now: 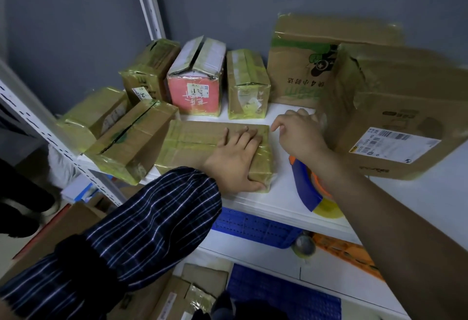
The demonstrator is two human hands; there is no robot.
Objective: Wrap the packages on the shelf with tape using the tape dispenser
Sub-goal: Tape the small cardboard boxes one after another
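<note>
Head view: we press our left hand [236, 158] flat, fingers straight, on the flat package [192, 142], whose long axis runs left-right along the white shelf [279, 193]. The tape dispenser [305, 188] lies just right of that package, under our right forearm [354, 193], so the right hand [296, 129] is nearer. Its fingers curl loosely; we can't tell if it holds anything. Taped boxes [195, 79] stand behind the package, against a grey wall [228, 3].

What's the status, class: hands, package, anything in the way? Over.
Left hand flat on the flat package. Right hand at the big box, grip unclear. Tape dispenser lies unheld under the right forearm.
</note>
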